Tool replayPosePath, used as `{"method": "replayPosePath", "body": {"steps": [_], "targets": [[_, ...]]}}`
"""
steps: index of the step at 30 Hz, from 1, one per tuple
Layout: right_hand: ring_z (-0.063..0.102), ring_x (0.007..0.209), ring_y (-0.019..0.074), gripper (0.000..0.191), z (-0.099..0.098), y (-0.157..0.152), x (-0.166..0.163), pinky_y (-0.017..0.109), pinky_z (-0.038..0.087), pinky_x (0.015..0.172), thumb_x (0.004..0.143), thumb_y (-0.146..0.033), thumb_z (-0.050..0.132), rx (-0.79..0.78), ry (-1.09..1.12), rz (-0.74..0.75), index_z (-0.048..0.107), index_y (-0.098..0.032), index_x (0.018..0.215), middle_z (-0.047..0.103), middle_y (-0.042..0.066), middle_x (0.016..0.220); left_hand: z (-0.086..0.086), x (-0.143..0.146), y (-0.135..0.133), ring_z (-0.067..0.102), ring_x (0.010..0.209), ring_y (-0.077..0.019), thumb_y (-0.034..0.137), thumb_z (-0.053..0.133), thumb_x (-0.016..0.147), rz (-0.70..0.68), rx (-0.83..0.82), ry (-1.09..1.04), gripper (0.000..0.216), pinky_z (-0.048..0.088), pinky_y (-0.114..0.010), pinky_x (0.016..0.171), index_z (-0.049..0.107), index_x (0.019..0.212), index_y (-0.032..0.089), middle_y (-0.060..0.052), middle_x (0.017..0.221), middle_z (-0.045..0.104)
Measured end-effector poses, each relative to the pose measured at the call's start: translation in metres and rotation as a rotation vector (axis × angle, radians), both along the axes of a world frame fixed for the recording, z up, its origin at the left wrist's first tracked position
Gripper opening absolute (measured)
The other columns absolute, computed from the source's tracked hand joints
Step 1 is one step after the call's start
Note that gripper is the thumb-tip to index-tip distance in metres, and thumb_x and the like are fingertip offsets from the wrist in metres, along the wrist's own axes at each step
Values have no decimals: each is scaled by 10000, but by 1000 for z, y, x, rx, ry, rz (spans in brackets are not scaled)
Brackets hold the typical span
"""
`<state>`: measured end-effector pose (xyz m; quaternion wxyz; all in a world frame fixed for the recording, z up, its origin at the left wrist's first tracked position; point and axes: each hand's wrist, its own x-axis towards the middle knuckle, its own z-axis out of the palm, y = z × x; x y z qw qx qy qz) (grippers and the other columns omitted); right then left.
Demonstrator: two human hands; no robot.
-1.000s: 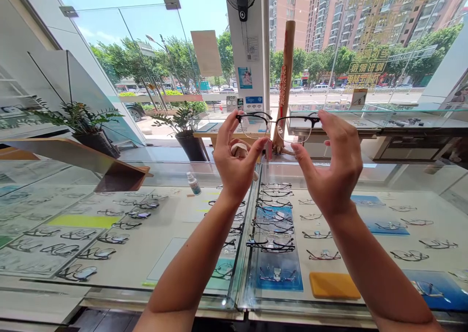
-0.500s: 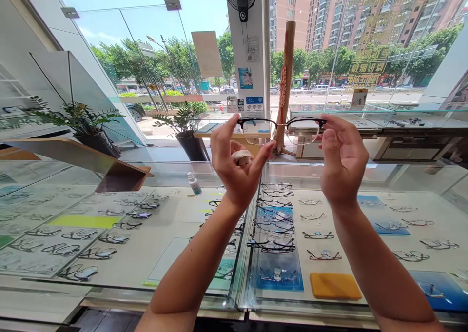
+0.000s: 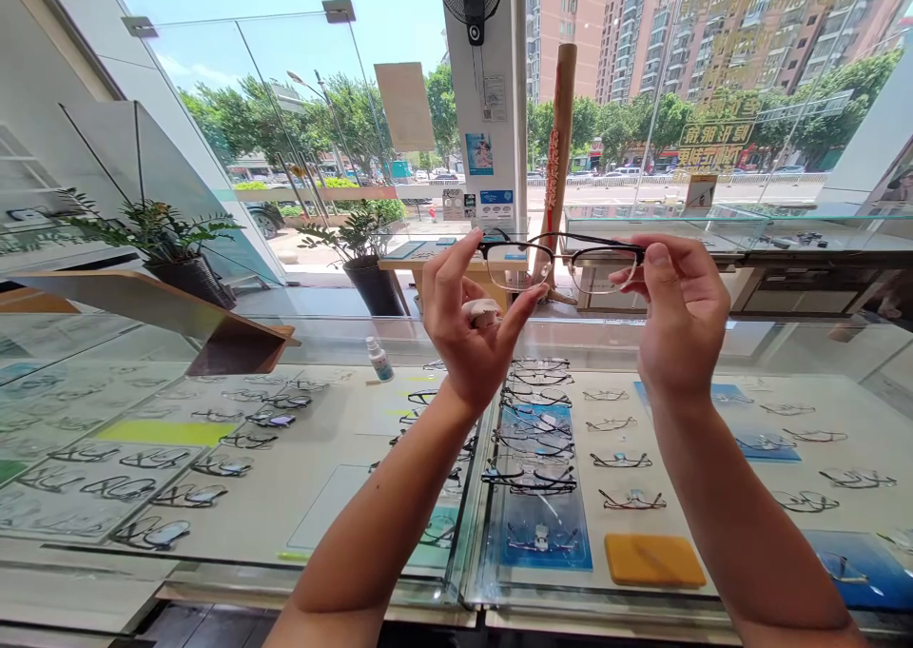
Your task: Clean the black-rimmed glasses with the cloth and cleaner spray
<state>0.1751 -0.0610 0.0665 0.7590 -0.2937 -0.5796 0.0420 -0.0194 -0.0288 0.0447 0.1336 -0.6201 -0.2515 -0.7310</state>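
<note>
A pair of eyeglasses (image 3: 603,269) with a black upper rim and clear lenses is held up in front of me, above the glass counter. My left hand (image 3: 463,339) pinches its left end near the hinge, the thumb reaching under the left lens. Tucked in that same palm is a small white wad (image 3: 483,313), perhaps cloth or tissue; I cannot tell which. At the other end, my right hand (image 3: 681,329) grips the right hinge between thumb and fingers. The temples extend behind the lenses, partly hidden by the fingers.
Below lies a glass display counter (image 3: 320,336) holding rows of eyeglass frames (image 3: 538,439). A small white bottle (image 3: 379,359) stands on it at the left. An orange case (image 3: 654,559) lies at lower right. Potted plants (image 3: 367,258) and a wooden post (image 3: 563,134) stand beyond.
The eyeglasses have tilted, so the temples now show behind the lenses. Both hands have shifted slightly right and down, still holding them.
</note>
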Motion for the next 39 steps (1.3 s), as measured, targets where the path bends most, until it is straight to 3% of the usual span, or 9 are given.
{"method": "replayPosePath", "body": {"steps": [4, 6, 12, 19, 24, 28, 31, 35, 39], "targets": [[706, 818, 185, 191, 3, -4, 2, 381, 595, 767, 1070, -462, 642, -55, 103, 244, 709, -286, 1100, 738, 52, 1062, 2, 2, 0, 647, 913, -184, 471, 864, 896, -5, 39, 10, 729, 512, -323, 670, 532, 1531, 337, -92, 1419, 588], [715, 846, 200, 189, 3, -4, 4, 399, 595, 776, 1081, -462, 625, -67, 95, 288, 708, -294, 1110, 738, 49, 1049, 2, 2, 0, 646, 905, -181, 481, 871, 890, -8, 43, 9, 735, 516, -318, 675, 535, 1526, 330, -92, 1409, 597], [715, 865, 218, 212, 0, 0, 9, 419, 571, 718, 1101, -490, 589, -82, 46, 282, 704, -316, 1139, 749, 59, 1115, 0, 4, 2, 660, 881, -170, 533, 878, 874, -29, 6, -19, 747, 549, -317, 700, 542, 1515, 343, -91, 1436, 604], [690, 833, 201, 241, 2, -2, 8, 401, 554, 690, 1120, -495, 553, -66, -4, 243, 696, -309, 1176, 747, 65, 1114, 6, 9, -10, 654, 708, -91, 515, 865, 896, -223, -112, -65, 724, 492, -255, 589, 520, 1522, 395, -93, 1590, 546], [660, 812, 178, 245, 4, -5, 6, 380, 550, 694, 1097, -496, 580, -85, 37, 274, 689, -285, 1155, 730, 51, 1080, 10, 10, -10, 671, 695, -83, 503, 880, 888, -301, -85, -72, 679, 513, -247, 590, 549, 1470, 390, -82, 1549, 592], [651, 845, 193, 232, 5, -5, 4, 385, 537, 704, 1067, -487, 626, -88, 96, 254, 724, -285, 1123, 730, 73, 1102, 10, 10, -5, 670, 695, -87, 509, 905, 859, -343, -66, -64, 693, 474, -209, 511, 548, 1432, 356, -79, 1396, 674], [645, 903, 193, 230, 5, -5, 5, 365, 520, 728, 1035, -475, 676, -99, 153, 246, 752, -267, 1095, 710, 71, 1105, 8, 8, -4, 641, 643, -59, 491, 950, 808, -356, -36, -68, 705, 479, -197, 480, 575, 1387, 345, -53, 1353, 655], [656, 987, 208, 282, 4, -5, 8, 349, 516, 758, 1037, -504, 641, -153, 119, 220, 749, -256, 1114, 697, 75, 1097, 5, 5, -2, 696, 720, -80, 476, 991, 745, -333, 8, -63, 760, 522, -195, 488, 587, 1375, 340, -52, 1404, 586], [650, 962, 204, 335, 5, -5, 8, 337, 510, 761, 1000, -548, 653, -210, 130, 225, 751, -238, 1082, 687, 71, 1034, 4, 6, -4, 685, 709, -72, 469, 980, 761, -323, -6, -82, 758, 524, -196, 487, 577, 1391, 343, -54, 1407, 581]]}}
